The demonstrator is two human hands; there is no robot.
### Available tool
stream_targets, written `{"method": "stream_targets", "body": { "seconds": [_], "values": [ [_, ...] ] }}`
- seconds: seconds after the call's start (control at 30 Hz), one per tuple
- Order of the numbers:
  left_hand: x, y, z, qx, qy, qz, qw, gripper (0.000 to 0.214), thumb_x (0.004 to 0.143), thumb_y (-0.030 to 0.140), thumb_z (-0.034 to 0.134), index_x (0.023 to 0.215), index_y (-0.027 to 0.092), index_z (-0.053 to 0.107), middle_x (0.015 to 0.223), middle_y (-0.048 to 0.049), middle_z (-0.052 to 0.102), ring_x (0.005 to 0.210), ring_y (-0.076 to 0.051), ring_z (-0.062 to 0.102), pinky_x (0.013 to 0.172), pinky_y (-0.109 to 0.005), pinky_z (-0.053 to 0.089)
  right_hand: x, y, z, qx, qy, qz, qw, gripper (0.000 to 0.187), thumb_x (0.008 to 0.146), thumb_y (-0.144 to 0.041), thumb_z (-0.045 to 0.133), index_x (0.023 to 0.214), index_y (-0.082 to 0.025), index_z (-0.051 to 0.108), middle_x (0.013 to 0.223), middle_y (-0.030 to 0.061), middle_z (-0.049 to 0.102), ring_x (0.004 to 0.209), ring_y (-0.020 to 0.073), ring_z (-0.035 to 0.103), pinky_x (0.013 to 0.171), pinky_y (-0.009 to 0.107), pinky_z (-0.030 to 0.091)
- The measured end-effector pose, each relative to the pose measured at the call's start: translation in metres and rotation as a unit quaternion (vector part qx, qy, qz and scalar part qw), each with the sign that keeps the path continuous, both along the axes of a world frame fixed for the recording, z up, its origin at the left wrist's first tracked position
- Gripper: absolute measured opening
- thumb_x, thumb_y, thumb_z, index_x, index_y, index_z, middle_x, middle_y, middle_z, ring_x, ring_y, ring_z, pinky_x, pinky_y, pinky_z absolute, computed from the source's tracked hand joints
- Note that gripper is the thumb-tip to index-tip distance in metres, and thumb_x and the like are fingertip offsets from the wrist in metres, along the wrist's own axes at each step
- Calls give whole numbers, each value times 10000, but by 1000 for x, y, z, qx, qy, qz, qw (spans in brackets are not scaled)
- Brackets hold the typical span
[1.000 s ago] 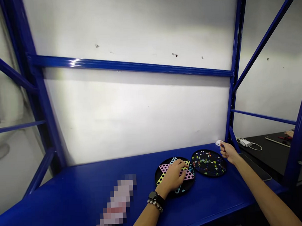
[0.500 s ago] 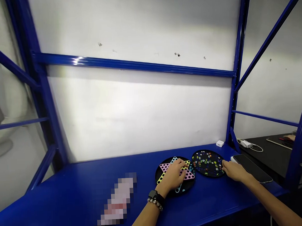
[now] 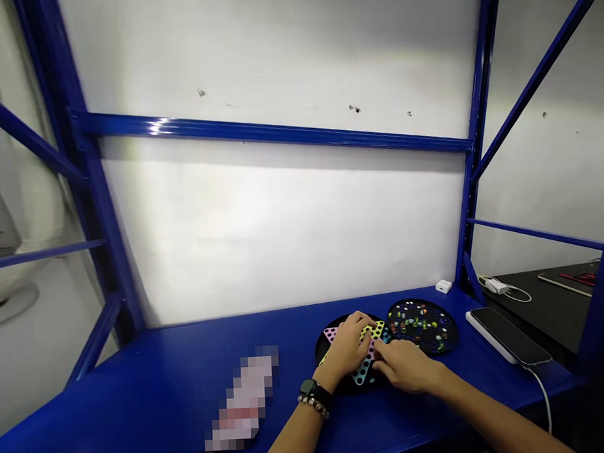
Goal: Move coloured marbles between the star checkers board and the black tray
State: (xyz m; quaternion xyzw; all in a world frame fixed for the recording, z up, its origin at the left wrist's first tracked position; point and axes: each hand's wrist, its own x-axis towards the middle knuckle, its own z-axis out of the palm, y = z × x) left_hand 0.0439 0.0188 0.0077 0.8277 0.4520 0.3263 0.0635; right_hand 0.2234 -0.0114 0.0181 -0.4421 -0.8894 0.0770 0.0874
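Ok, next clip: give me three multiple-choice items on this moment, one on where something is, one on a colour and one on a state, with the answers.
1. Where does the smartphone lie?
A) On the round marble board
B) At the right end of the shelf
C) On the dark table beyond the shelf

2. What colour is the shelf?
A) Red
B) Grey
C) Blue

3. What is the right hand doing?
A) Holding the white charger
B) Reaching down onto the star-shaped pegboard
C) Gripping the smartphone

Answers:
1 B, it lies flat at the shelf's right end.
2 C, the shelf top and its uprights all show blue.
3 B, its fingers come down at the pegboard, beside the left hand.
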Motion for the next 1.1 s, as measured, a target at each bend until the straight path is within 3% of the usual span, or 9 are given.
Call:
{"method": "stream_targets", "body": {
  "seconds": [0.2,0.53,0.7,0.87,1.0,1.1],
  "values": [
    [0,1,-2,5,1,7,1000,282,917,138,428,1041,230,664,1107,-54,647,1062,-215,590,938,-371,462,-9,4,-2,3,-14,8,1000,323,951,-378,508,1174,-159,590,1107,147,714,989,295,668,791,339,448],
    [0,-2,10,37,-24,71,996,250,911,143,432,950,234,661,1053,-35,665,979,-199,614,867,-356,468,-25,17,-16,16,79,15,997,203,959,-310,482,962,-181,639,988,79,714,897,213,657,741,280,419],
    [0,-4,13,65,-54,87,993,228,914,172,432,907,233,651,1008,-35,676,935,-199,623,854,-356,478,-30,16,-30,67,71,47,994,253,980,-286,425,1086,-161,618,1069,110,651,954,225,604,824,319,440],
    [0,-3,12,71,-53,82,993,232,909,170,424,904,233,647,1006,-38,681,955,-210,625,863,-370,478,-26,2,-34,108,71,68,989,270,974,-326,432,1119,-153,580,1146,145,591,1052,281,519,936,443,429],
    [0,-5,13,75,-50,82,993,234,903,161,429,902,235,651,1003,-44,685,941,-211,622,857,-371,484,-16,-10,-29,62,52,86,993,411,978,-425,433,1251,-140,549,1342,184,529,1233,329,451,1056,525,351],
    [0,-6,14,76,-45,79,993,239,906,160,424,906,235,650,1004,-42,684,937,-211,620,854,-376,485,0,-17,-23,-1,48,123,991,568,994,-486,395,1464,-168,416,1545,161,386,1423,310,308,1167,523,226]
  ]
}}
